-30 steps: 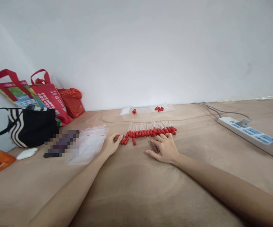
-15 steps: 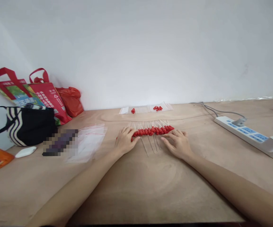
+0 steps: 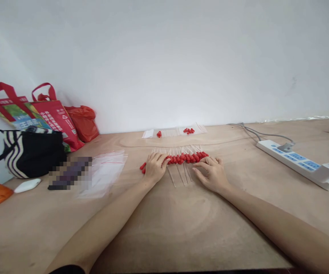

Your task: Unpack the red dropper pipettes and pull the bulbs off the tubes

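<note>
A row of red-tipped thin sticks (image 3: 183,157) lies on the wooden table, the red ends side by side and most pale shafts pointing away from me. Several pale sticks (image 3: 178,176) stick out toward me. My left hand (image 3: 156,167) covers the row's left end, its thumb and fingers closed at the red tips; exactly how many it grips is hidden. My right hand (image 3: 212,173) rests by the row's right end, thumb and forefinger apart with nothing visible between them. Loose red pieces (image 3: 143,166) lie just left of my left hand.
Behind the row lies a clear plastic bag (image 3: 172,131) with red pieces (image 3: 189,131) on it. More clear zip bags (image 3: 107,171) and a blurred dark object (image 3: 71,173) are at left, near a black bag (image 3: 38,152). A power strip (image 3: 295,161) stands at right.
My left hand has moved right along the row and drawn its thumb up to the red tips, uncovering red pieces on its left. The right hand has barely moved.
</note>
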Demonstrator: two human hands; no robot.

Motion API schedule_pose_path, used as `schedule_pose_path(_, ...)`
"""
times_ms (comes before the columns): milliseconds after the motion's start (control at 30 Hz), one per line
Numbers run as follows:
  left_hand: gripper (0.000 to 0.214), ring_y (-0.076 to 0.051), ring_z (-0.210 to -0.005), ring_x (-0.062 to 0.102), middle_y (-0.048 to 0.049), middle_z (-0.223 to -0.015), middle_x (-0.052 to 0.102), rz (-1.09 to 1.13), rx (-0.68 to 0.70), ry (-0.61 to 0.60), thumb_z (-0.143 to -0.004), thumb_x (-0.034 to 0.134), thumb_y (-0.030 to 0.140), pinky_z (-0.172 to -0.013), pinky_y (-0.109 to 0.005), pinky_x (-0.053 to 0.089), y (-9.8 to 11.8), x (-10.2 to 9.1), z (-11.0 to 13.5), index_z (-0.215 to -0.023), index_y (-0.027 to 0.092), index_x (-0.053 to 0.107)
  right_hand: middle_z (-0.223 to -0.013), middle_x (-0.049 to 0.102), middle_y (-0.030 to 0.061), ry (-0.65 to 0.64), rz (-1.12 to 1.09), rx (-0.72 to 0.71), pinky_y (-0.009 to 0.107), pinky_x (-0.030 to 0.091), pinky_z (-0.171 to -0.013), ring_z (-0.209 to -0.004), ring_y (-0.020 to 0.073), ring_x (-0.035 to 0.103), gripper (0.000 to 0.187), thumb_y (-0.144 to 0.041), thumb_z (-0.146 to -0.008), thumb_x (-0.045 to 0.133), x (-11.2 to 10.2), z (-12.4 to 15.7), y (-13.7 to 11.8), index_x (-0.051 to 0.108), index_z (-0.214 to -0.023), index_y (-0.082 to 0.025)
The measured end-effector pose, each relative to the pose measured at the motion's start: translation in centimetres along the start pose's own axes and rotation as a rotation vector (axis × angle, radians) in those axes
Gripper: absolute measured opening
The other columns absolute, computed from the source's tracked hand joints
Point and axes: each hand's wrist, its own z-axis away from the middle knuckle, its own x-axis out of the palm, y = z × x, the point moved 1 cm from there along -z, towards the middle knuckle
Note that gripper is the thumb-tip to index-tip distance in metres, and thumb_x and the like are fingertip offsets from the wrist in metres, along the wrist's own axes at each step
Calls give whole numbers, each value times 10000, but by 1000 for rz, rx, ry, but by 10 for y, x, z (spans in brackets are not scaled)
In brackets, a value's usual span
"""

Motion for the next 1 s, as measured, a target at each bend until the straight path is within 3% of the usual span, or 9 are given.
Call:
schedule_pose_path(133, 190, -178, -861, 562, -60, -897, 637, 139, -2, 74, -854, 439, 259, -786, -314, 422, 4, -14, 13, -961, 169, 567, -837, 595, 51, 16, -14, -44, 327, 305, -747, -801, 167, 511, 229, -322, -798, 486, 0, 1, -1, 620, -941, -204)
schedule_pose_path(267, 155, -164, -859, 594, -56, -883, 657, 268, 81, -22, -840, 456, 231, -791, -306, 444, 7, -30, 29, -924, 173, 572, -1113, 541, 91, 9, 39, -151, 371, 298, -864, -1018, 214, 456, 432, -401, -796, 493, 1, -2, -10, 492, -1181, -206)
schedule_pose_path(400, 150, -163, -846, 615, -61, -884, 671, 370, 68, -76, -838, 450, 225, -797, -332, 459, 5, -35, 35, -882, 186, 588, -1197, 506, 86, -61, 70, -249, 421, 226, -945, -1118, 228, 397, 447, -440, -799, 485, 10, -7, -23, 481, -1193, -230)
schedule_pose_path(533, 158, -155, -853, 617, -72, -895, 670, 455, 51, -96, -835, 446, 222, -772, -312, 486, 4, -33, 34, -854, 181, 597, -1059, 599, 20, -74, 0, -271, 420, 178, -954, -1028, 179, 463, 212, -369, -831, 470, 20, -13, -29, 602, -968, -274)
schedule_pose_path(667, 194, -155, -869, 611, -70, -926, 666, 447, 68, -155, -844, 417, 225, -786, -317, 481, 8, -34, 32, -875, 185, 605, -819, 648, -7, -114, -47, -257, 409, 149, -956, -868, 140, 510, 170, -293, -844, 453, 23, -15, -29, 594, -785, -217)
schedule_pose_path(833, 262, -220, -1088, 493, -57, -1106, 606, 211, 186, -197, -803, 515, 291, -956, -444, 323, 16, -32, 26, -1046, 215, 578, -716, 635, -8, -87, -45, -263, 399, 151, -951, -784, 125, 511, 172, -256, -848, 433, 23, -13, -30, 574, -776, -191)
schedule_pose_path(1000, 195, -197, -1055, 522, -26, -1025, 649, 127, 193, -172, -849, 461, 272, -1002, -473, 234, 17, -24, 26, -945, 239, 627, -640, 605, -21, -36, 0, -339, 401, 169, -925, -753, 119, 500, 187, -241, -845, 438, 22, -11, -34, 615, -903, -237)
